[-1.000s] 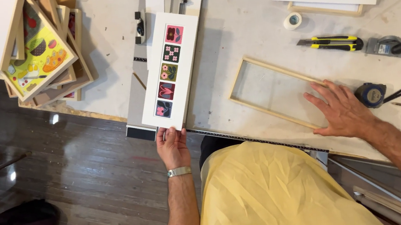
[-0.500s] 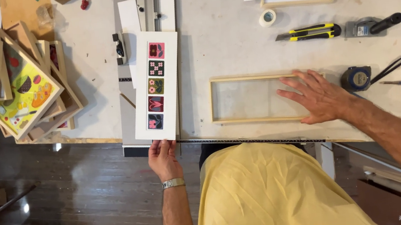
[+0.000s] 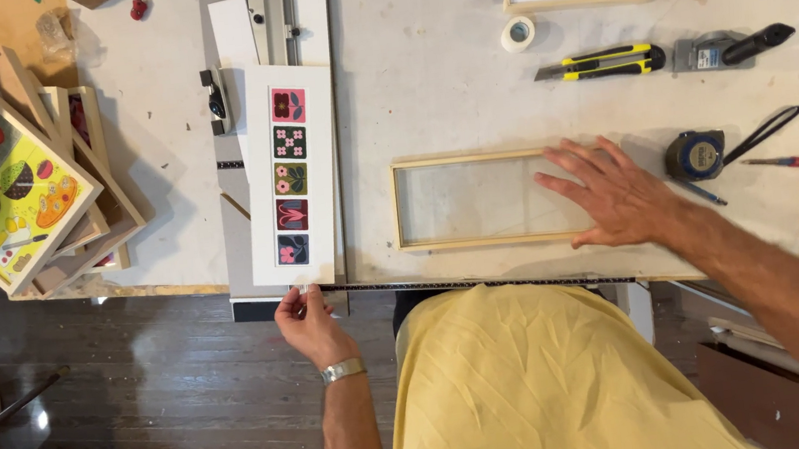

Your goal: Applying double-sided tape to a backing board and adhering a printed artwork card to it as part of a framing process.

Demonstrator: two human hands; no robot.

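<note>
Card (image 3: pixel 292 175), a long white mat with five small flower prints in a column, lies on the worktable (image 3: pixel 423 81) over a metal cutter rail, and looks light, thin and easily creased, so it is best taken by its bare edges. The left hand (image 3: pixel 308 317) pinches its near end, while the right hand (image 3: pixel 616 192) rests flat and open on a slim wooden frame (image 3: pixel 477 200), probably glazed and fragile, beside a tape measure (image 3: pixel 696 156).
</note>
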